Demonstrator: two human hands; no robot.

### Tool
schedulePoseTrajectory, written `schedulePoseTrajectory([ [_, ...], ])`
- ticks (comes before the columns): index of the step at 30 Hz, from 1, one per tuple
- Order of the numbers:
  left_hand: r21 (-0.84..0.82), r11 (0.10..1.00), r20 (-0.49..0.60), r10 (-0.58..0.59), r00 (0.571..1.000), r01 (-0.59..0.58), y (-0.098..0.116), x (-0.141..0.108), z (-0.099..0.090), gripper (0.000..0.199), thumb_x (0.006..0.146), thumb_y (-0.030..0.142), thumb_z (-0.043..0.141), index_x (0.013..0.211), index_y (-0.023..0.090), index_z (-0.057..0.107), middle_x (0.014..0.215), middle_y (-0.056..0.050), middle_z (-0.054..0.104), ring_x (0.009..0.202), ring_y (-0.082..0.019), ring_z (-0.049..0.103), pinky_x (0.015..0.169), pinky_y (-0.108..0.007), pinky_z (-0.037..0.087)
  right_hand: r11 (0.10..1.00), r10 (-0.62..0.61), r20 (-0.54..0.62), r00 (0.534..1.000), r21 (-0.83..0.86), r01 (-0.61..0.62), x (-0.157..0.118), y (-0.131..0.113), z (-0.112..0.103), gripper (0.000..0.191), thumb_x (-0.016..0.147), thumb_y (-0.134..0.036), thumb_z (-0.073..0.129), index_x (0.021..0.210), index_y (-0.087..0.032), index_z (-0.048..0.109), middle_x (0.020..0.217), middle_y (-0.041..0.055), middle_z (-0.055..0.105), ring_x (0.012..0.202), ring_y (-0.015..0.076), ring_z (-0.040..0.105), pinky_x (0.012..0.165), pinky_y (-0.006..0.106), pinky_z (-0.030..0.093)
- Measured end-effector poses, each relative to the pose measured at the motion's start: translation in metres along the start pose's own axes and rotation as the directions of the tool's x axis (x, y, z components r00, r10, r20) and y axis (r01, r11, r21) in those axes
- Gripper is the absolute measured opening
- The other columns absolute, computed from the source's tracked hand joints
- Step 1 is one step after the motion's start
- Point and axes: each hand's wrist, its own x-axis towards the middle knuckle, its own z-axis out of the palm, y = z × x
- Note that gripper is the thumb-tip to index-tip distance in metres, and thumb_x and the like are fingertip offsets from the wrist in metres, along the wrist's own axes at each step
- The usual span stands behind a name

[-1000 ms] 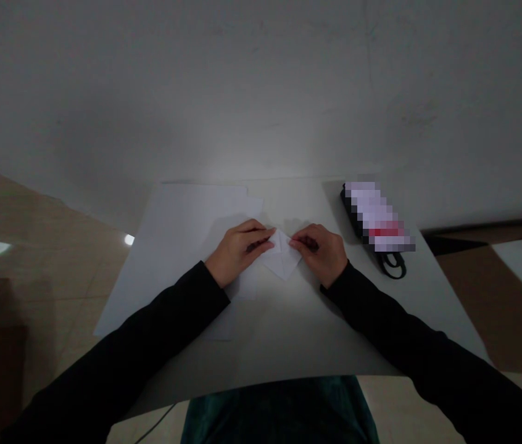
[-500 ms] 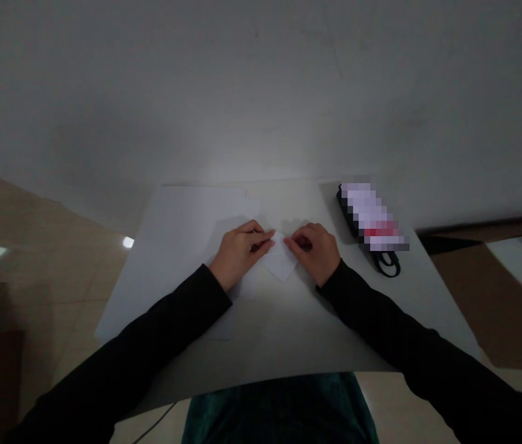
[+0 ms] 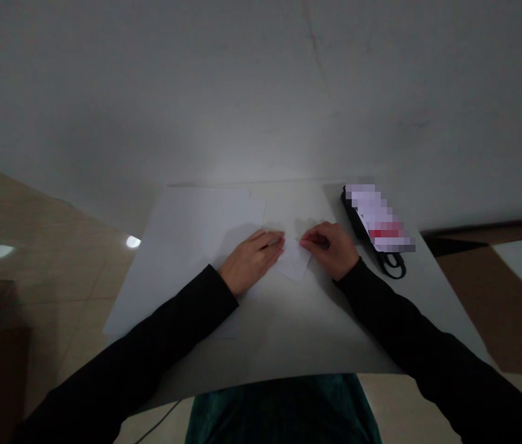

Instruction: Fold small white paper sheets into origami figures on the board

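Note:
A small piece of folded white paper (image 3: 294, 262) lies on the white table between my two hands, one corner pointing towards me. My left hand (image 3: 252, 261) rests over its left side, fingers held together and pressing it down. At the paper's upper right edge, my right hand (image 3: 334, 251) pinches it between thumb and forefinger. Fine fold details are too dim to make out.
Larger white paper sheets (image 3: 187, 246) cover the table's left part. A phone-like device (image 3: 379, 219), blurred out, lies on a black case with a strap loop (image 3: 395, 265) at the right. A wall (image 3: 242, 92) rises behind the table (image 3: 289, 345).
My left hand has flattened, its fingers moving from a pinch at the paper's top to lie across its left side. My right hand still pinches the right edge. The view has shifted slightly.

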Motion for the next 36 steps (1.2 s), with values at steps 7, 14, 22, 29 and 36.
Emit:
schedulePoseTrajectory([
  [7, 0.041, 0.997, 0.062, 0.064, 0.996, -0.067, -0.002, -0.001, -0.001, 0.029, 0.096, 0.015, 0.041, 0.119, 0.008, 0.057, 0.118, -0.015, 0.063, 0.107, -0.018, 0.059, 0.093, -0.036, 0.051, 0.994, 0.089, 0.059, 0.994, 0.053, -0.092, -0.002, 0.008, -0.012, 0.012, 0.072, -0.029, 0.071, 0.069, -0.018, 0.069, 0.066, 0.0034, 0.064, 0.062, 0.0154, 0.053, 0.061, 0.03, 0.043],
  [14, 0.054, 0.998, 0.072, 0.014, 0.997, -0.018, 0.001, -0.001, -0.001, 0.03, 0.096, 0.018, 0.041, 0.119, 0.011, 0.058, 0.117, -0.012, 0.062, 0.1, -0.018, 0.058, 0.089, -0.036, 0.053, 0.989, 0.142, 0.096, 0.985, 0.036, -0.146, 0.0, 0.005, -0.018, 0.009, 0.072, -0.026, 0.069, 0.069, -0.017, 0.07, 0.065, 0.0033, 0.064, 0.056, 0.0135, 0.052, 0.056, 0.028, 0.041],
  [22, 0.076, 0.997, 0.108, 0.004, 0.994, -0.012, 0.001, -0.003, 0.0, 0.03, 0.096, 0.016, 0.04, 0.121, 0.01, 0.055, 0.121, -0.012, 0.06, 0.104, -0.019, 0.055, 0.09, -0.036, 0.052, 0.994, 0.081, 0.141, 0.987, 0.062, -0.09, -0.001, 0.011, -0.019, 0.004, 0.071, -0.021, 0.067, 0.07, -0.016, 0.067, 0.063, 0.0015, 0.061, 0.054, 0.0123, 0.051, 0.054, 0.027, 0.042],
  [29, 0.114, 0.993, 0.206, -0.034, 0.978, 0.011, 0.006, -0.003, -0.007, 0.033, 0.096, 0.015, 0.039, 0.124, 0.018, 0.055, 0.129, -0.013, 0.053, 0.108, -0.022, 0.051, 0.082, -0.035, 0.054, 0.897, -0.441, -0.084, 0.893, -0.058, 0.438, -0.017, 0.006, -0.005, 0.021, 0.075, -0.01, 0.054, 0.088, -0.017, 0.069, 0.091, 0.0093, 0.066, 0.084, 0.021, 0.059, 0.072, 0.037, 0.046],
  [36, 0.066, 0.998, 0.179, -0.023, 0.984, 0.011, 0.007, -0.006, -0.01, 0.038, 0.09, 0.013, 0.048, 0.126, 0.02, 0.055, 0.131, -0.012, 0.053, 0.109, -0.022, 0.05, 0.088, -0.037, 0.054, 0.759, -0.627, -0.024, 0.779, -0.243, 0.604, -0.031, -0.008, 0.005, 0.027, 0.081, -0.006, 0.047, 0.098, -0.012, 0.067, 0.091, 0.01, 0.069, 0.081, 0.0201, 0.057, 0.067, 0.034, 0.045],
])
